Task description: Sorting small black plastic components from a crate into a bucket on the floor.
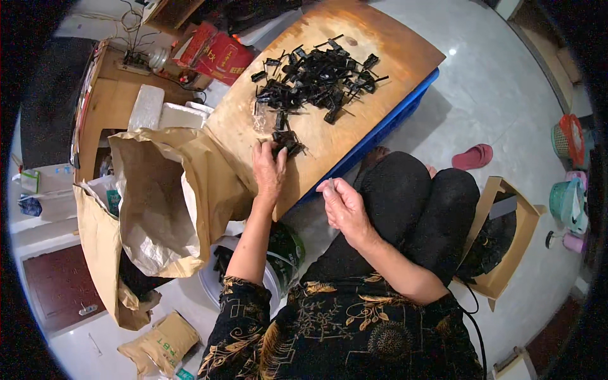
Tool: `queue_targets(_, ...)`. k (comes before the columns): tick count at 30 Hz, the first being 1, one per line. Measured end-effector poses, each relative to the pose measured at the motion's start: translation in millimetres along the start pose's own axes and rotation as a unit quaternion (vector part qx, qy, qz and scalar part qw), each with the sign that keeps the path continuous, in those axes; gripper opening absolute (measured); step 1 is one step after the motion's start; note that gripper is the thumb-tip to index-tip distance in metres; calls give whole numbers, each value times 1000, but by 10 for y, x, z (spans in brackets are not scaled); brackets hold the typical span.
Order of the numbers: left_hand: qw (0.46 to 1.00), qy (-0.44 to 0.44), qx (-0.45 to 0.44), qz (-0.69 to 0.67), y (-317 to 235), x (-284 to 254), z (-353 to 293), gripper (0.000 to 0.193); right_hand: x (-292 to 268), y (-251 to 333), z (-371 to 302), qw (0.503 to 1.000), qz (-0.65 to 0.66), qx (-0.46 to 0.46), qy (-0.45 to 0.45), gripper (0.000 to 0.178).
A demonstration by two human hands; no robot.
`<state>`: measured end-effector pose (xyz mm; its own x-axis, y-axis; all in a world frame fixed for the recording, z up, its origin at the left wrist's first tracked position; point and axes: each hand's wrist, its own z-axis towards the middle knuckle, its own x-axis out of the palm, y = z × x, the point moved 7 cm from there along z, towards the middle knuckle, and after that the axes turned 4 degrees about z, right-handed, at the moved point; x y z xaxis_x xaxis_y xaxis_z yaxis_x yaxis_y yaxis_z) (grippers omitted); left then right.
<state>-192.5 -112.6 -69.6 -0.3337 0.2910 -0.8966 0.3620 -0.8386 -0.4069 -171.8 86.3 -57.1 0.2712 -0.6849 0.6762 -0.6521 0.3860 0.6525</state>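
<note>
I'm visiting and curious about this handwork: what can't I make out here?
All in the head view:
Left hand: it hides exactly which small black parts it touches.
Right hand: anything in its pinch is too small to identify.
Black heap: upper pieces cover the lower ones.
Bucket: the left forearm blocks much of its inside.

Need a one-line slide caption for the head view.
Left hand at a few black parts on a wooden board, the larger pile beyond; right hand near the knees.
</note>
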Motion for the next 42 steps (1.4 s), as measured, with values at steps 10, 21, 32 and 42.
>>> queue_targets(10, 990, -85, -43, -108, 191, -366, -116, 23, 20, 11, -35, 1000, -24, -9, 15, 18)
queue_targets(21, 931, 268, 58, -242, -809, -658, -887, 16, -8, 112, -95, 995, 94, 6, 44, 26)
queue_targets(32, 816, 299, -132, -477, -688, -580, -1101, 27, 153, 102, -226, 988, -41, -45, 145, 16)
queue_targets(42, 795, 332, -161, -481, -872, -595, -1091, 47, 125, 8, -243, 982, 30, 70, 170, 14)
